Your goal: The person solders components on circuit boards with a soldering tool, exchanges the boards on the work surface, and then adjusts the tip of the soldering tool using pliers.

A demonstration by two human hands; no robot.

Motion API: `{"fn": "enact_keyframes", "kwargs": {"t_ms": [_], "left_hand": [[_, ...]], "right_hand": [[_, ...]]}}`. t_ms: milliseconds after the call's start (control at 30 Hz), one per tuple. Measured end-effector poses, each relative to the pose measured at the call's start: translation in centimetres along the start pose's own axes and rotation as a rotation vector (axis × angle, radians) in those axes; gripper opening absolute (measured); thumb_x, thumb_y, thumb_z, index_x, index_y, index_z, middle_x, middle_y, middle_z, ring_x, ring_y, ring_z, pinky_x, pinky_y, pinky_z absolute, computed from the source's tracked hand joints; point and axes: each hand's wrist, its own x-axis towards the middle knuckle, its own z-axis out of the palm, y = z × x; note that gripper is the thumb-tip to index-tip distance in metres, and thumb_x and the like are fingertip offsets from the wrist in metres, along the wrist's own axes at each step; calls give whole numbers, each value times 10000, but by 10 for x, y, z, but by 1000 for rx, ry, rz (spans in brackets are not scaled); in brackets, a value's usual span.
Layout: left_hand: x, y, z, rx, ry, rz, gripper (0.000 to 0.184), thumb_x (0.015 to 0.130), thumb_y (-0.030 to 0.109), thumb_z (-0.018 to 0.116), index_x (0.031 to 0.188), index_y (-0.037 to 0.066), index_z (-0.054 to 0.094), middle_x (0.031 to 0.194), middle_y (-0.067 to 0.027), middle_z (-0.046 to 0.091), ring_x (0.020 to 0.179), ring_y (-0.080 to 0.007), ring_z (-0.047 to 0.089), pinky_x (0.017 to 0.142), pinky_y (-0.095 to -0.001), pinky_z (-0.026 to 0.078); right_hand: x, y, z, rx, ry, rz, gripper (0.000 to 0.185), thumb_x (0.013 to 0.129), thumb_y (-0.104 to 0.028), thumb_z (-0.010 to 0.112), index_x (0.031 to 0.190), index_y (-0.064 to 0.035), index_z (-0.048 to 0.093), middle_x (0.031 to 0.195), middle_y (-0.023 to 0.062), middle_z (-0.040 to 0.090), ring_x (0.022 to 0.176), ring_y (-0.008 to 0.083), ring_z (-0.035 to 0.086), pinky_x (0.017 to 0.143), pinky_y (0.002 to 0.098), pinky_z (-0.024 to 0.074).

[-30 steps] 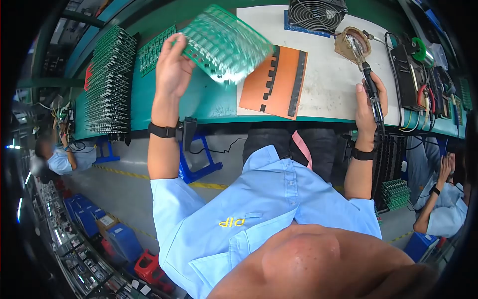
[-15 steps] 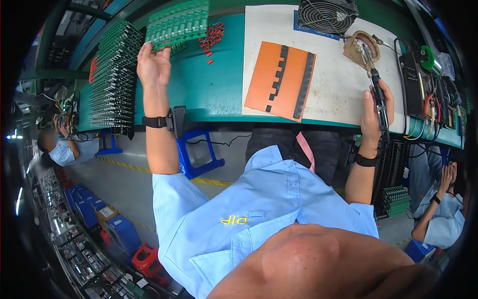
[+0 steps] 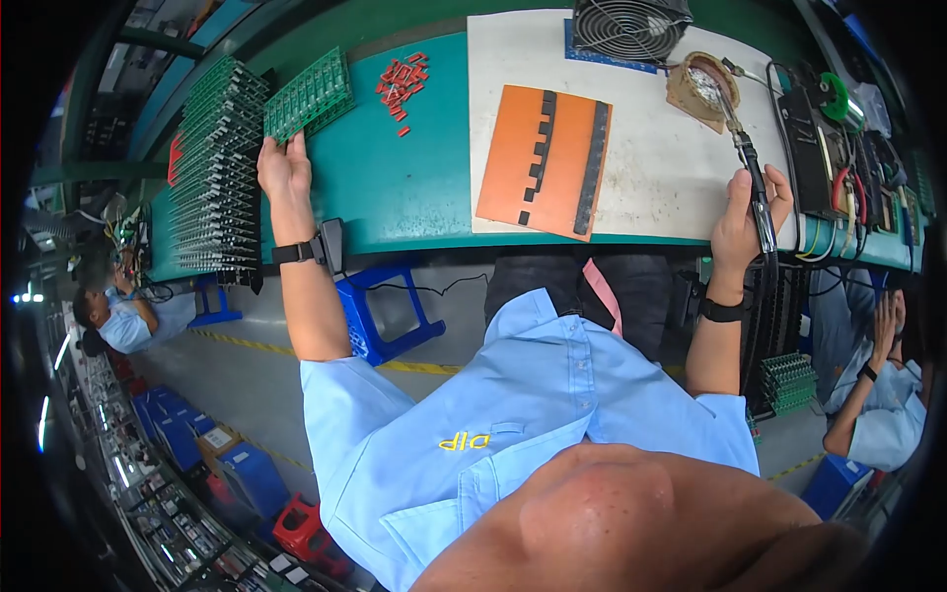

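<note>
My left hand (image 3: 284, 173) is at the near edge of a green circuit board panel (image 3: 314, 91), its fingers closed on that edge. The panel lies low over the bench, beside a tall stack of green circuit boards (image 3: 217, 168). Small red components (image 3: 401, 81) are heaped to the right of the panel. My right hand (image 3: 747, 217) grips a soldering iron (image 3: 752, 178) by its dark handle. The iron's tip end reaches into a round brown cup (image 3: 691, 99) with whitish bits inside.
An orange sheet with black strips (image 3: 543, 163) lies on a white board (image 3: 631, 178). Behind it stands a fan (image 3: 631, 28). At right are a black soldering station (image 3: 814, 148), a solder reel (image 3: 843, 104) and red-handled pliers (image 3: 841, 187). Co-workers sit at both sides; a blue stool (image 3: 390, 316) is below.
My left hand has brought the board panel down and left, from tilted up to lying lower near the stack. My right hand still holds the iron at the cup, and the view has shifted slightly.
</note>
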Motion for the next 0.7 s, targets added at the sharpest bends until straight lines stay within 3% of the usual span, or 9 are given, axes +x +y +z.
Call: {"fn": "enact_keyframes", "kwargs": {"t_ms": [133,167,300,400,467,533,567,633,700], "left_hand": [[23,14,-25,-230,-209,-270,274,1036,97,440,1182,-121,520,1272,-265,570,1214,-358,550,1123,-499,425],[12,17,-17,-40,-96,-167,271,1025,107,479,1152,-128,521,1237,-258,569,1190,-363,555,1126,-493,424],[6,29,-19,-61,-85,-260,280,991,135,589,1138,-97,534,1126,-172,513,1151,-332,529,1124,-481,422],[5,36,-20,16,-95,-335,337,959,152,650,1172,-74,519,1132,-149,488,1181,-315,496,1132,-480,408],[-8,39,-9,24,-30,-346,459,932,183,693,1246,-79,485,1237,-170,487,1254,-324,460,1148,-483,382],[-41,39,14,78,121,-277,707,918,191,710,1445,-67,316,1447,-204,363,1370,-339,376,1161,-495,362],[-39,44,5,110,-64,-323,888,943,179,673,1549,-44,63,1581,-206,163,1456,-354,256,1181,-508,331],[-31,46,-4,77,-250,-365,895,964,137,627,1538,-67,-28,1602,-199,52,1470,-370,213,1199,-513,306],[-75,40,25,117,-148,-230,768,979,112,586,1496,-135,75,1594,-236,69,1466,-392,213,1213,-509,289]], "right_hand": [[2,7,-5,244,170,209,318,988,-89,631,1256,-82,461,881,51,599,765,97,554,685,243,454],[5,1,1,403,195,263,301,988,-77,629,1244,-103,472,899,56,601,775,106,562,692,251,455],[19,-1,7,930,48,337,374,1055,-281,522,1388,-128,444,1106,101,652,932,164,609,791,325,487],[20,-10,20,1008,26,479,438,1070,-376,450,1442,-147,424,1199,103,652,977,181,617,835,327,487],[19,-9,26,1064,30,571,414,1066,-396,447,1395,-145,462,1262,104,636,1005,204,632,858,334,497],[12,-3,29,1185,18,630,400,1055,-413,464,1354,-147,481,1293,106,626,1017,219,640,848,353,514],[8,-3,30,1247,4,730,390,1048,-421,479,1327,-149,495,1286,114,626,1008,221,642,837,356,518],[0,-8,29,1332,0,883,378,1034,-424,511,1279,-137,528,1252,130,635,990,220,644,825,358,524],[-3,-22,24,1344,32,919,376,1027,-421,527,1257,-124,546,1227,137,643,980,216,645,824,358,525]]}}
